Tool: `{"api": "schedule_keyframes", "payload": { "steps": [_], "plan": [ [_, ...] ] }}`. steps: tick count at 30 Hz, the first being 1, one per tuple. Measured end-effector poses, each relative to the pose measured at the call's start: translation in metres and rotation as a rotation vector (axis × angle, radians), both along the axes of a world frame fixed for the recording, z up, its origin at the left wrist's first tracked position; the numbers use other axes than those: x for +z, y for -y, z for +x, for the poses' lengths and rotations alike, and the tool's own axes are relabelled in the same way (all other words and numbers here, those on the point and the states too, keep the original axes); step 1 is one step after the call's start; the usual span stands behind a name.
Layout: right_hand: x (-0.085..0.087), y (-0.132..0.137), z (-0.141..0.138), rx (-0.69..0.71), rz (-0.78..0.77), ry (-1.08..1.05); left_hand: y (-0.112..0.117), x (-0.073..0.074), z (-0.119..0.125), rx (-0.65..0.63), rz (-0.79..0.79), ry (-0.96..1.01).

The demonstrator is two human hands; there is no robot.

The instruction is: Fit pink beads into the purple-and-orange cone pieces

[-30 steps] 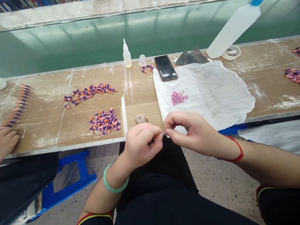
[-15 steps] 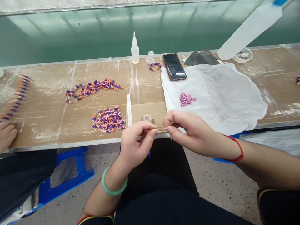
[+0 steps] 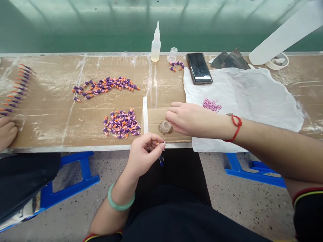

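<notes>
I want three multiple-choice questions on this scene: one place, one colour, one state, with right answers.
1. Where do the pink beads lie? A) on the white sheet B) inside the glass jar C) on the floor
2. What colour is the bangle on the left wrist? A) red B) blue C) pale green
3. What is the left hand doing? A) holding the phone B) pinching a small piece C) lying flat on the table

1 A: they lie heaped on it. 2 C: it shows pale green. 3 B: fingertips grip it.
</notes>
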State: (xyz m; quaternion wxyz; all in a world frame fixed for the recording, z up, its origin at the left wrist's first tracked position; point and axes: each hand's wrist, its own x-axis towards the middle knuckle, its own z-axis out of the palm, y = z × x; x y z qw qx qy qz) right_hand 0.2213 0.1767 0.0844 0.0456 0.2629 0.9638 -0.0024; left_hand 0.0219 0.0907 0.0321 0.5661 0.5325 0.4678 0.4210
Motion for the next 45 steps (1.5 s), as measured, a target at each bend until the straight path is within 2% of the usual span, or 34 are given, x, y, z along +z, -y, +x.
{"api": "schedule_keyframes", "payload": {
  "steps": [7,12,14,17,20,22,24,27,36,45],
  "plan": [
    [0.002,-0.004,-0.006,0.073,0.043,0.101,-0.001,-0.001,0.0,-0.012,-0.014,0.03],
    [0.002,-0.005,-0.006,0.071,0.01,0.079,-0.001,-0.004,-0.001,0.012,0.0,0.077],
    [0.005,-0.004,-0.005,0.031,-0.043,-0.003,-0.001,-0.005,0.0,0.042,0.004,0.131],
    [0.014,0.004,-0.005,-0.111,-0.232,-0.25,-0.001,-0.003,0.002,0.129,0.021,0.252],
    [0.025,0.016,-0.006,-0.265,-0.568,-0.48,0.0,0.005,0.006,0.19,0.061,0.378],
    [0.032,0.025,-0.006,-0.343,-0.76,-0.566,0.003,0.012,0.008,0.192,0.078,0.446],
    [0.037,0.032,-0.007,-0.378,-0.845,-0.605,0.005,0.017,0.01,0.181,0.088,0.5],
    [0.041,0.039,-0.007,-0.36,-0.833,-0.627,0.009,0.022,0.013,0.186,0.108,0.538],
    [0.048,0.048,-0.009,-0.319,-0.765,-0.666,0.016,0.031,0.013,0.216,0.103,0.447],
    [0.048,0.052,-0.007,-0.276,-0.716,-0.679,0.018,0.031,0.015,0.207,0.121,0.462]
  ]
}}
